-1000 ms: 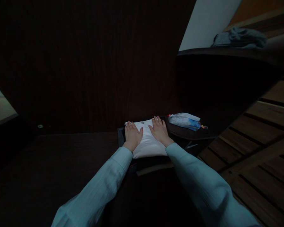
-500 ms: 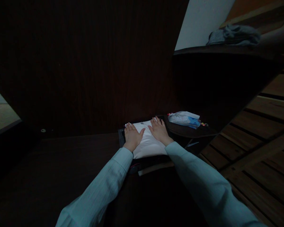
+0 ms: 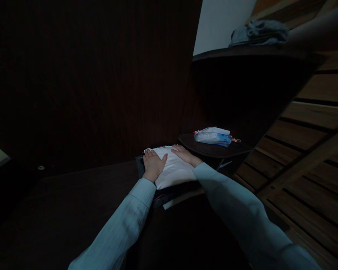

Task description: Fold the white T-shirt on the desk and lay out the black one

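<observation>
Panel, dark, is seen behind everything. Beside the shelf, white cloth is laid on a dark pile; on the shelf, a pack is placed. The cloth is touched by the left hand and the right hand, both opened flat, with nothing gripped. For good smoothing, even pressure should probably be applied from the middle outward, as the cloth is creased.
</observation>
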Demonstrator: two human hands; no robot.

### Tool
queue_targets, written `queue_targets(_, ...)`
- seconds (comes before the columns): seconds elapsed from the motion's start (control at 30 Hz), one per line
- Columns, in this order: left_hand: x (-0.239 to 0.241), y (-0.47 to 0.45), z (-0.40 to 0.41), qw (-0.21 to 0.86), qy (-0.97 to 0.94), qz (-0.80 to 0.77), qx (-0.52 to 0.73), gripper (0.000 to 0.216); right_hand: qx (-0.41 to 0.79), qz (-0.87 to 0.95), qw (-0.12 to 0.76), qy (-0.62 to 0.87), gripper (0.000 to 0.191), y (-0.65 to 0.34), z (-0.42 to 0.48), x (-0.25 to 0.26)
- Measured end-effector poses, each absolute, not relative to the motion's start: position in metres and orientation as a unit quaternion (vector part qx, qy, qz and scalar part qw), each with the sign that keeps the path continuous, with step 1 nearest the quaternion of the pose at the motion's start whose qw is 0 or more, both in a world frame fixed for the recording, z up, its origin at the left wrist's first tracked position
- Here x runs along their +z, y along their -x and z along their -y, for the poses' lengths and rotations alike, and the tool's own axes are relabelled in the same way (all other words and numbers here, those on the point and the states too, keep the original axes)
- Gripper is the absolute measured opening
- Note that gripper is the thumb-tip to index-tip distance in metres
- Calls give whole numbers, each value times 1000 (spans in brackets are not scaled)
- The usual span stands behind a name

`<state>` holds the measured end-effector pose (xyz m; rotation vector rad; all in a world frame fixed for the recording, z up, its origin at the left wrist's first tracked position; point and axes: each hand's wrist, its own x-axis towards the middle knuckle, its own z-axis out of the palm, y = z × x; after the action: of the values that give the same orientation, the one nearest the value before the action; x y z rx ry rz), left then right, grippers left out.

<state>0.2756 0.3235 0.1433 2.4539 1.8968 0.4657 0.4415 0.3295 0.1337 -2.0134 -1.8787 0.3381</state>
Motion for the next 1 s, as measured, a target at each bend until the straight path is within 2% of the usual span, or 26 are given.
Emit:
queue_targets(0.13,144,-277,-323,8,-778,-610,154,78,143,625,205,739,63,-449,-332,130)
queue_targets(0.3,145,-276,-323,38,-777,-612,145,78,131,630,181,744,67,-443,-329,131)
queue_targets(0.63,152,-260,-314,68,-799,-590,92,84,74,641,117,755,62,-433,-318,143)
queue_targets(0.83,186,-262,-286,3,-850,-525,43,64,-49,691,83,716,52,-426,-310,147)
queue_targets(1.0,175,-280,-264,90,-855,-509,45,68,-84,716,82,688,46,-426,-309,150)
